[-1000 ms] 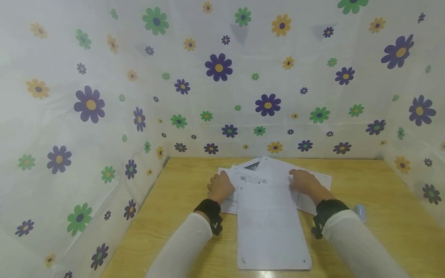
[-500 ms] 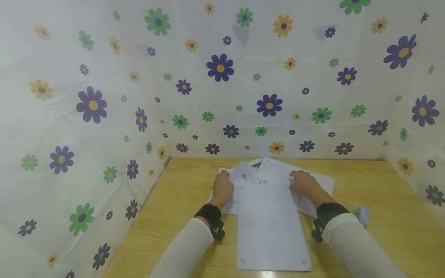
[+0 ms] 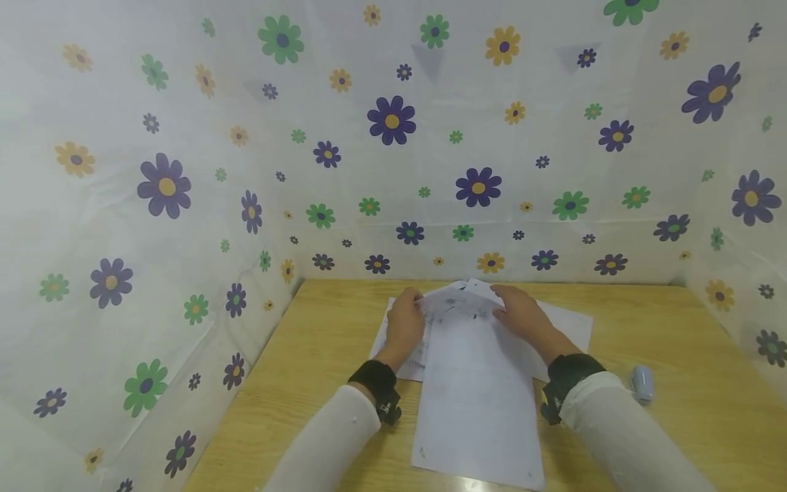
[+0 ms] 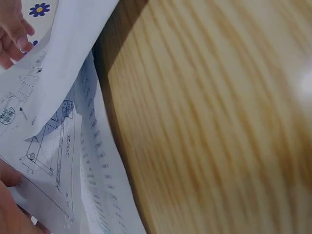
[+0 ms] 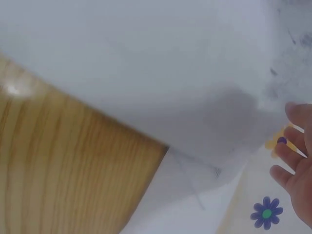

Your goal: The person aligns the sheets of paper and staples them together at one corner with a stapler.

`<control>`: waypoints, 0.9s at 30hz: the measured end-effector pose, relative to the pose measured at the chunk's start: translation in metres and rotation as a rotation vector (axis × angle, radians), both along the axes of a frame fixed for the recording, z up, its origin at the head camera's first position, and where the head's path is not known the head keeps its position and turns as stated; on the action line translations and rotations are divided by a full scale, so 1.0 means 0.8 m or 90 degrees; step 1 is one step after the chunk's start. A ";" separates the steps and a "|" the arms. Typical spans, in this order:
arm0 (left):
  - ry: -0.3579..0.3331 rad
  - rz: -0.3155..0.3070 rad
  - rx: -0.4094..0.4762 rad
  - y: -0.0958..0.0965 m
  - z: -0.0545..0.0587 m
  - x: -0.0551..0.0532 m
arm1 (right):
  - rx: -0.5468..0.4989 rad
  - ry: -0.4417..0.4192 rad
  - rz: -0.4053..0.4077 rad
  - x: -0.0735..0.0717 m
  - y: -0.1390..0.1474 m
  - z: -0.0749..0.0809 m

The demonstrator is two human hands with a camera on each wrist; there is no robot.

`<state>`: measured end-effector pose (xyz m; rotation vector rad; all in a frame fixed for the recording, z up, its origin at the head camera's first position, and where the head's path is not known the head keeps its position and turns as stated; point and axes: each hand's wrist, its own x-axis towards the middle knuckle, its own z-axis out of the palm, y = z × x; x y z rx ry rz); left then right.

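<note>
Several white paper sheets lie overlapped near the middle of the table. My left hand pinches the left edge of a sheet with line drawings, thumb on top and fingers behind, and its far part is raised. Nearest me is a long blank white sheet, its far end up by the drawings. At the far right of the papers, my right hand has its fingers spread and slightly bent; the right wrist view shows the fingers beside the paper with nothing between them. A printed sheet lies underneath.
A small pale blue rounded object lies on the wooden table beside my right forearm. Another white sheet sticks out on the right. A flower-patterned white sheet hangs around the table's back and sides.
Both hands have moved inward and away from me. The drawn sheet's far part is lifted, and the long blank sheet has shifted and tilted slightly.
</note>
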<state>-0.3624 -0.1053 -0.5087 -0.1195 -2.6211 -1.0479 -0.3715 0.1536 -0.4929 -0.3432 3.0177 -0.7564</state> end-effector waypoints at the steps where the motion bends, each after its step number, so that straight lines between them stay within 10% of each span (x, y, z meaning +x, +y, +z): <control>1: 0.002 -0.004 0.003 0.001 0.000 -0.001 | -0.004 0.005 -0.002 0.000 -0.003 0.001; 14: 0.050 -0.042 0.004 0.001 0.006 -0.002 | 0.001 0.059 -0.046 0.001 -0.012 0.008; 22: 0.025 0.045 -0.014 0.001 0.004 0.002 | -0.028 0.089 -0.110 0.002 -0.002 0.012; 27: -0.018 0.067 0.123 -0.003 0.001 -0.001 | -0.053 0.107 -0.137 0.006 0.004 0.023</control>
